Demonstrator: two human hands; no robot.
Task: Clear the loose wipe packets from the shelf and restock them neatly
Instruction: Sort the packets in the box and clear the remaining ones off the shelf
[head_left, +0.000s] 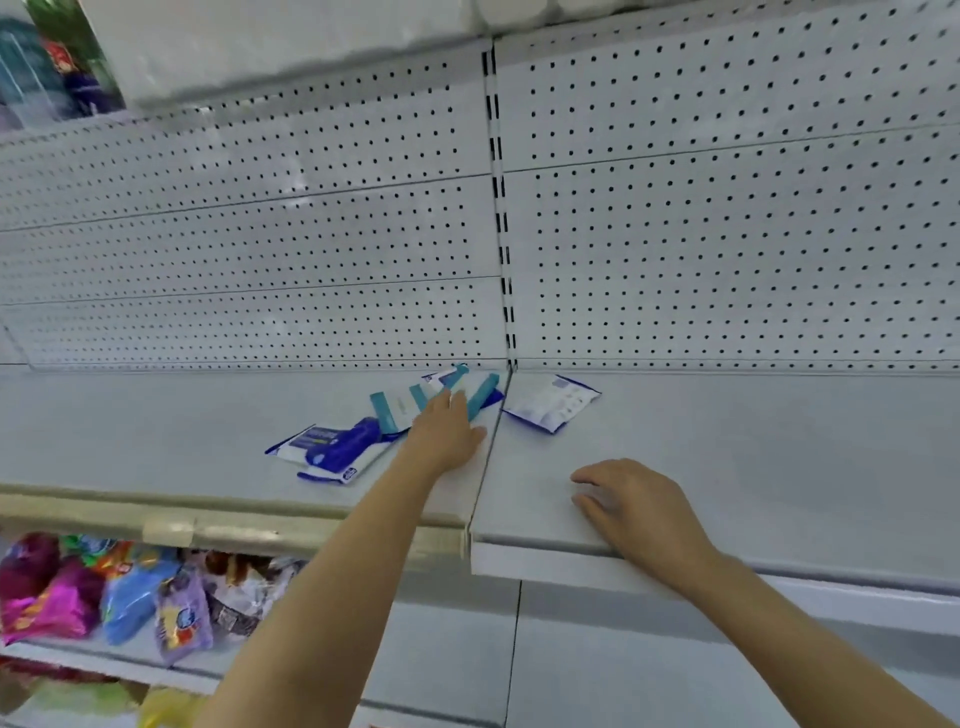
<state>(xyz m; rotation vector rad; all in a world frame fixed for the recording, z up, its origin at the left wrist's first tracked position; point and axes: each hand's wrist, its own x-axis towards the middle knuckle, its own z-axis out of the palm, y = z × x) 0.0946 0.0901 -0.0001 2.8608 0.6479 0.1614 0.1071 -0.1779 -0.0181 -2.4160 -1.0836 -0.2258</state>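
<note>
**Loose wipe packets on white shelf: hand positions**

The left hand (448, 432) is reaching across the shelf (156, 431) with fingers straight and released, the fingertips lying on the teal-striped packets (402, 408) near the pegboard back panel (260, 218). Whether any packet is being grasped cannot be told. The blue packets (332, 452) are lying just beside that hand, nearer the shelf's front edge. One white-and-blue packet (551, 402) is lying alone on the adjoining shelf section, just past the seam. The right hand (636, 506) is resting palm-down near that section's front edge, fingers loosely bent, holding nothing. Coloured snack bags (104, 592) are sitting on the lower shelf.
</note>
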